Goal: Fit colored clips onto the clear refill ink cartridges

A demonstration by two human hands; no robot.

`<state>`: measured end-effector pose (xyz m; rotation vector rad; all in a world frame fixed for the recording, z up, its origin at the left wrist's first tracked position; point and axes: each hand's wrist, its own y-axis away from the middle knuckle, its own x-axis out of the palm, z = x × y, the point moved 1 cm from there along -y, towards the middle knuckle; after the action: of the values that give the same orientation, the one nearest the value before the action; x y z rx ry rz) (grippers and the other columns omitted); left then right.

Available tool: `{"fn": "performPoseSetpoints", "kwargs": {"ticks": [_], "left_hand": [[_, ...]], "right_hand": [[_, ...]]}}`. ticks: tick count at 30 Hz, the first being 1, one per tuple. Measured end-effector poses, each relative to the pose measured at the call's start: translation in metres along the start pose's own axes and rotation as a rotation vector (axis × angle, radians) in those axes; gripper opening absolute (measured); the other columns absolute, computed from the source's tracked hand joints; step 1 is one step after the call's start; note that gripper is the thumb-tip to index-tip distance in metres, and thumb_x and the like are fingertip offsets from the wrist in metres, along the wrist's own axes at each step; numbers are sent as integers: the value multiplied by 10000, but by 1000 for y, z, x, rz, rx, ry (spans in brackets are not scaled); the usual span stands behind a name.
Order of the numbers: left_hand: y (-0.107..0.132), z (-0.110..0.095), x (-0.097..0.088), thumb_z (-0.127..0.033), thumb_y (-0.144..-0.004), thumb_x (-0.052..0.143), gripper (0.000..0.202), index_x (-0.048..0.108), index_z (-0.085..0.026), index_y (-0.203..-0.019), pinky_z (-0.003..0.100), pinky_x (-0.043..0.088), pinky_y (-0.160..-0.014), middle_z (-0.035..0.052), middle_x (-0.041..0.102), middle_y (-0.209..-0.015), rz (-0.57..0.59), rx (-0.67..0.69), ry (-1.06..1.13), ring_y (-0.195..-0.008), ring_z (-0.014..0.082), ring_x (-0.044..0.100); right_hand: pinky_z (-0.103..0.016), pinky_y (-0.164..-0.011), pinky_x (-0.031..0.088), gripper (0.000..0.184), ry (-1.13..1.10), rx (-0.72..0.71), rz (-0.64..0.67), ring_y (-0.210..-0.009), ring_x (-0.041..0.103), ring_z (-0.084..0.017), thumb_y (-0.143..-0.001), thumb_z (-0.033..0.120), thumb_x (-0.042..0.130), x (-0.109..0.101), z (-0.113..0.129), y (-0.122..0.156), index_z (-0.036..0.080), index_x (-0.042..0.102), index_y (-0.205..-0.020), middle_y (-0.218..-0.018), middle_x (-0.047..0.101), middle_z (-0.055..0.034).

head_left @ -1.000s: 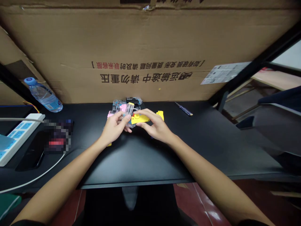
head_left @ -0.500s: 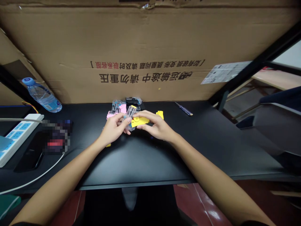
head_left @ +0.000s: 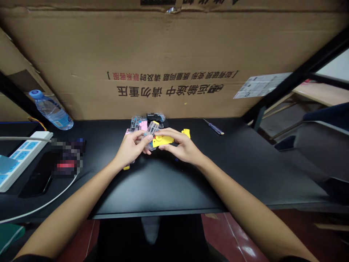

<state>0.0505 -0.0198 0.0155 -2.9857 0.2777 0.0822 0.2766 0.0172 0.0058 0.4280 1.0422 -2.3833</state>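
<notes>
My left hand is closed on a clear plastic piece with a yellow tip, its thumb pressed against the near side. My right hand pinches a flat yellow plastic part between thumb and fingers. The two pieces meet between my hands; whether they are joined I cannot tell. Behind my left hand lies a pile of clear and black plastic pieces with a pink part among them. Another yellow part rests just beyond my right fingers. A small yellow-ended piece shows under my left wrist.
A screwdriver lies at the back right of the black table. On the left are a water bottle, a white power strip, a dark phone and a white cable. A large cardboard box stands behind.
The camera view has shifted very slightly. Both hands keep nearly the same pose, with the clear piece and the yellow part still held together.
</notes>
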Motion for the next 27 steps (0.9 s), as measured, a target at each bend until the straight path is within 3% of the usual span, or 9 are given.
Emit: {"fn": "performPoseSetpoints", "kwargs": {"ticks": [6,12,21,24,27], "left_hand": [[-1,-1,-1,-622,-861,814,517,760,-134,-1023,261,631,-557,33,775,-715,12,15,-24,-553,179,750],[0,-4,1,-614,-887,795,501,758,-134,-1025,241,610,-530,28,771,-717,8,28,1,-536,169,744],[-2,2,0,-653,-883,776,541,742,-126,-1000,247,600,-542,41,765,-716,28,-28,41,-527,167,732],[-2,7,-4,-697,-958,651,605,740,-111,-1086,272,587,-554,57,759,-711,50,-60,15,-535,181,729],[-2,5,-10,-657,-1070,463,636,700,-127,-1330,292,569,-609,86,792,-857,-13,39,-95,-635,183,740]], "right_hand": [[-513,-1109,585,390,29,-36,12,-1261,726,-281,-1009,344,777,4,1,1,289,742,-1393,-1313,770,-116],[-472,-1056,607,379,63,-32,-63,-1187,752,-265,-1011,382,772,9,6,0,284,741,-1376,-1280,780,-113],[-445,-989,627,395,110,35,-93,-1080,785,-263,-961,452,818,7,6,1,257,784,-1303,-1197,825,-105],[-425,-913,650,419,31,160,-138,-967,804,-257,-890,480,874,6,8,1,247,810,-1232,-1162,839,-93],[-358,-700,654,454,-222,391,-243,-686,754,-190,-876,560,860,8,11,-1,226,804,-1179,-1012,840,-69]]}}
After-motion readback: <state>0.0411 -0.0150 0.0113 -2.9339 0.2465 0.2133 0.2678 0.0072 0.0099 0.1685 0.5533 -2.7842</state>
